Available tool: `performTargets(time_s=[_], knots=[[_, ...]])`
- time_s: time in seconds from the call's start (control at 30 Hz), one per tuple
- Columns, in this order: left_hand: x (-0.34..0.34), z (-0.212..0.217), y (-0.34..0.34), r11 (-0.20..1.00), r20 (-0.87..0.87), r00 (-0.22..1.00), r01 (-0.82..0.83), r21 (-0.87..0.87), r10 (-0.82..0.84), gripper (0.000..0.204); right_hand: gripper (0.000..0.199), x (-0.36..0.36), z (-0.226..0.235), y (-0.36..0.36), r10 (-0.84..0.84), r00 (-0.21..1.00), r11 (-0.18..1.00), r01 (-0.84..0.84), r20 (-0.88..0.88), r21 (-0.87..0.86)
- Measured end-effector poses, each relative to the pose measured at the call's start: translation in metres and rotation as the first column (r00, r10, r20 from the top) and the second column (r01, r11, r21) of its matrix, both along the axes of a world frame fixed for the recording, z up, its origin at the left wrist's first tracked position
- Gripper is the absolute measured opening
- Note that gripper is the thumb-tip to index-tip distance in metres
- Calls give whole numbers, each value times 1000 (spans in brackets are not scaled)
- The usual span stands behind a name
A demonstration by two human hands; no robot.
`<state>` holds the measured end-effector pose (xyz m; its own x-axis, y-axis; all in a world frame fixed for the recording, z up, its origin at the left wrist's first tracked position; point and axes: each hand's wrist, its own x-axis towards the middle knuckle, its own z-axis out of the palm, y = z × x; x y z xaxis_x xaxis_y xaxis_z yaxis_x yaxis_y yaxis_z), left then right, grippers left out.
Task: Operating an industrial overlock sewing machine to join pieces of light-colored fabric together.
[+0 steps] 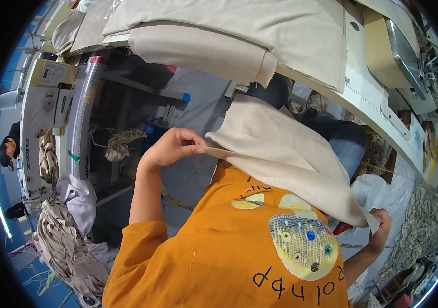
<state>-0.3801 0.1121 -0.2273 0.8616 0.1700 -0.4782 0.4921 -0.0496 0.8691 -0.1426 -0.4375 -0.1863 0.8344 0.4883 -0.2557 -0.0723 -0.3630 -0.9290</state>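
Observation:
A beige cloth panel (286,143) lies across my lap, its near edge folded over and drawn up against my orange shirt. My left hand (175,147) pinches one corner of that edge between thumb and fingertips. Lower on the right, my right hand (379,228) is closed on the opposite corner. Between the two hands the edge slopes down to the right, with soft folds in it. The cloth's far end reaches toward the table edge, below the fabric that hangs there.
Ahead, a white sewing table (373,110) carries large beige fabric sheets (239,23); one overhangs its edge. A sewing machine (396,56) stands at the right. Another machine (49,97) is at the left, with a heap of beige pieces (62,231) below. Patterned fabric (427,215) is piled at right.

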Motion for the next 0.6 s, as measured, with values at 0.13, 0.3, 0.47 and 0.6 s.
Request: performTargets(time_s=[0.13, 0.3, 0.47, 0.6], knots=[[18, -19, -1, 976, 284, 954, 32, 217, -95, 9, 12, 2, -3, 0, 42, 998, 999, -41, -54, 20], [39, -50, -6, 996, -109, 994, 18, 85, -8, 10, 13, 1, -3, -2, 24, 998, 999, -27, -62, -45], [46, -83, -11, 988, 88, 989, -127, 83, 120, 6, 15, 0, -6, -4, 33, 998, 995, -38, -56, -94], [47, -103, -20, 999, 46, 998, -33, 43, 31, 7, 12, 0, -8, -5, -52, 996, 990, 43, -67, -134]])
